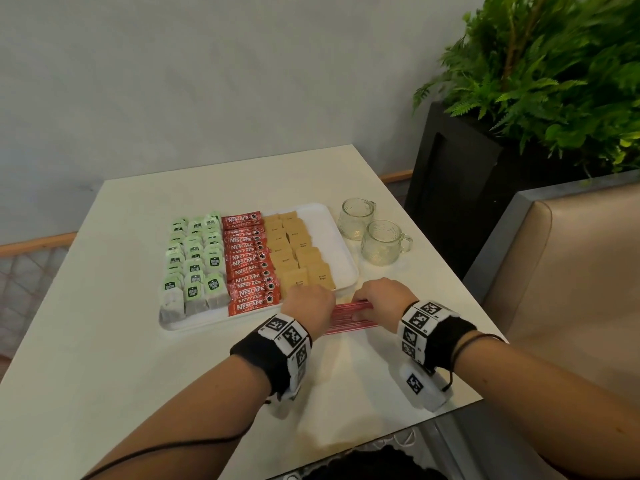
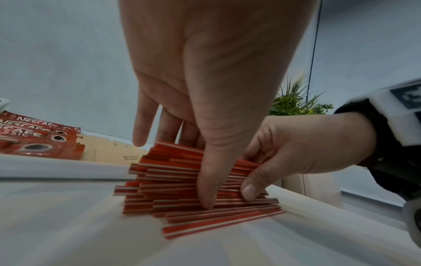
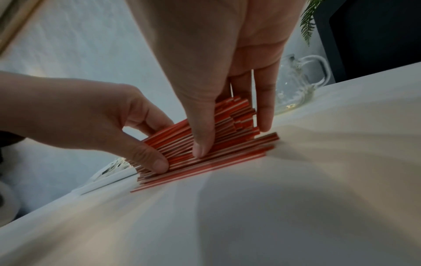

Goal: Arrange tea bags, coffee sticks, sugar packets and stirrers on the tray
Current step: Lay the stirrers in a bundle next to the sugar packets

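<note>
- Left hand and right hand both sit on the red-and-white stirrers; each hand's thumb and fingers are curled around the pile from opposite sides, pinching it together.
- Stirrers lie in a loose, uneven heap on the tabletop, just beside the near edge of the white tray; none is on the tray yet.
- Ends of the heap are ragged, with several sticks jutting out at the near side. If the squeeze is uneven, those outer ones would likely slip free and stay on the tabletop or roll away.
- Thin, smooth sticks can fan apart when lifted as a bundle; a weak grip in the middle could let the core drop out.
- Bare strip at the tray's right side, next to the sugar packets, looks like the only spot left. It is narrow, so a careless set-down could push the sugar rows out of line, or nudge the coffee sticks and tea bags beyond.
- Two glass mugs stand near the tray's right edge; a wide swing of the right hand could knock them.
</note>
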`<state>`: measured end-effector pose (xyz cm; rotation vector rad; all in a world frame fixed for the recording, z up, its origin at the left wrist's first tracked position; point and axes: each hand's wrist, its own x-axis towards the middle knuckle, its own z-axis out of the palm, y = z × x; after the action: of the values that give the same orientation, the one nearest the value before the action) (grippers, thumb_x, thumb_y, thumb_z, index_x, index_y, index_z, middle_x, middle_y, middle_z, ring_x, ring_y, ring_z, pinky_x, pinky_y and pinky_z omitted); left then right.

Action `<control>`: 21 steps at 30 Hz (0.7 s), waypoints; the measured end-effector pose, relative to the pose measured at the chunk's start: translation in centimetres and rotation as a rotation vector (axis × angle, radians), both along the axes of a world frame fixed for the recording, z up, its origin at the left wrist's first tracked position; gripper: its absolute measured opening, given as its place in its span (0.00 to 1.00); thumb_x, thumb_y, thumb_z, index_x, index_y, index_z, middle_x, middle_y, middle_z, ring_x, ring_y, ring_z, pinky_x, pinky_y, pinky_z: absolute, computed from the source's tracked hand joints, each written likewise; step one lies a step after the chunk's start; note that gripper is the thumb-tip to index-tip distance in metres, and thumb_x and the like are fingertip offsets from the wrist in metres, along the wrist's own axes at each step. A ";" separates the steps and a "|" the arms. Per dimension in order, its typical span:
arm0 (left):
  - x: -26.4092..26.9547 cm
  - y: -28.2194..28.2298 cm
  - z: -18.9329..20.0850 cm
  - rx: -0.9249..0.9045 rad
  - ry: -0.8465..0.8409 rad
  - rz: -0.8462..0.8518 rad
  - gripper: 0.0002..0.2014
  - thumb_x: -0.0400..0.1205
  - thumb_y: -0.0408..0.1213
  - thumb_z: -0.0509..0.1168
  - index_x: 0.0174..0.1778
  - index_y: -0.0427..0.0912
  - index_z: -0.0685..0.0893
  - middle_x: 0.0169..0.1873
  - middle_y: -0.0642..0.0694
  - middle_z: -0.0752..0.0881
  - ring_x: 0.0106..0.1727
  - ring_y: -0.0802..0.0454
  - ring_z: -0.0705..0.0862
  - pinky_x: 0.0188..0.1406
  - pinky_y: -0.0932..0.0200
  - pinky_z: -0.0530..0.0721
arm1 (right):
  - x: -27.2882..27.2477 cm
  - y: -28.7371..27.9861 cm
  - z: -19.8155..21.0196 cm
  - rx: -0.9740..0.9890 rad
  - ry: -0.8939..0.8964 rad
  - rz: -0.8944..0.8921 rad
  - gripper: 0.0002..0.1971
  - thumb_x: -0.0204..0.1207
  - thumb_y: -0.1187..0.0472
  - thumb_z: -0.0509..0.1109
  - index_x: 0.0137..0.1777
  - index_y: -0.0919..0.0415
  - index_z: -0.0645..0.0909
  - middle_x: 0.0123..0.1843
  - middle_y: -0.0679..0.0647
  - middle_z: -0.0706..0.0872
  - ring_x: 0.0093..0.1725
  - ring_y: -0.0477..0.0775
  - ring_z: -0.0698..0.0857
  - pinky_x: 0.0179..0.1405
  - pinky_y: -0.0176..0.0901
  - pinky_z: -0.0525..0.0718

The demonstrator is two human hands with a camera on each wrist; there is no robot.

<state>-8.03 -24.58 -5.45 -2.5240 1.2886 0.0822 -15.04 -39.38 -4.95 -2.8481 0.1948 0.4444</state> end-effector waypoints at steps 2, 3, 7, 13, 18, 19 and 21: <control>0.4 0.4 -0.1 -0.011 0.014 -0.019 0.10 0.86 0.42 0.60 0.56 0.43 0.83 0.49 0.47 0.86 0.50 0.45 0.87 0.40 0.54 0.73 | 0.6 0.7 0.0 -0.010 -0.001 0.005 0.15 0.78 0.49 0.69 0.62 0.50 0.84 0.56 0.52 0.85 0.57 0.56 0.83 0.52 0.48 0.80; 0.7 0.7 -0.1 -0.015 0.027 -0.023 0.10 0.86 0.43 0.60 0.56 0.43 0.82 0.49 0.47 0.86 0.49 0.46 0.87 0.41 0.54 0.74 | 0.9 1.0 0.1 -0.007 -0.001 0.004 0.15 0.78 0.49 0.68 0.63 0.50 0.84 0.57 0.52 0.84 0.58 0.56 0.83 0.53 0.48 0.80; 2.1 1.5 0.4 -0.044 0.085 -0.028 0.10 0.86 0.44 0.60 0.55 0.44 0.83 0.50 0.46 0.87 0.49 0.45 0.87 0.40 0.54 0.74 | 1.7 1.7 0.5 0.005 0.013 0.008 0.19 0.79 0.49 0.68 0.70 0.47 0.79 0.60 0.51 0.83 0.61 0.55 0.81 0.55 0.47 0.78; 3.1 2.7 0.6 -0.076 0.194 -0.048 0.10 0.86 0.37 0.59 0.60 0.41 0.79 0.53 0.44 0.86 0.52 0.43 0.87 0.39 0.53 0.76 | 3.4 3.0 0.9 -0.002 0.030 -0.015 0.14 0.81 0.52 0.65 0.65 0.53 0.80 0.61 0.51 0.83 0.61 0.55 0.80 0.53 0.43 0.74; 4.2 3.8 0.7 -0.139 0.218 -0.128 0.15 0.84 0.32 0.58 0.67 0.38 0.71 0.55 0.42 0.85 0.53 0.42 0.86 0.51 0.50 0.77 | 3.9 3.6 1.4 0.011 0.001 -0.063 0.12 0.78 0.51 0.68 0.59 0.52 0.77 0.53 0.51 0.85 0.52 0.54 0.83 0.47 0.43 0.78; 4.3 3.9 0.9 -0.141 0.221 -0.132 0.14 0.84 0.32 0.57 0.67 0.38 0.70 0.55 0.43 0.86 0.54 0.42 0.86 0.56 0.49 0.76 | 4.1 3.6 1.7 -0.011 0.019 -0.052 0.12 0.79 0.50 0.68 0.59 0.53 0.77 0.53 0.51 0.86 0.51 0.54 0.84 0.47 0.44 0.79; 4.7 3.8 1.2 -0.159 0.232 -0.124 0.12 0.87 0.33 0.54 0.65 0.39 0.70 0.54 0.43 0.86 0.52 0.42 0.86 0.58 0.48 0.73 | 4.7 3.7 2.3 -0.049 0.042 -0.019 0.10 0.81 0.53 0.65 0.58 0.56 0.78 0.54 0.54 0.85 0.53 0.55 0.83 0.49 0.44 0.79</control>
<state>-3.35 -20.77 -4.23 -2.6209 1.5960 0.2617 -10.35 -35.64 -2.66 -2.8841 0.2437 0.5031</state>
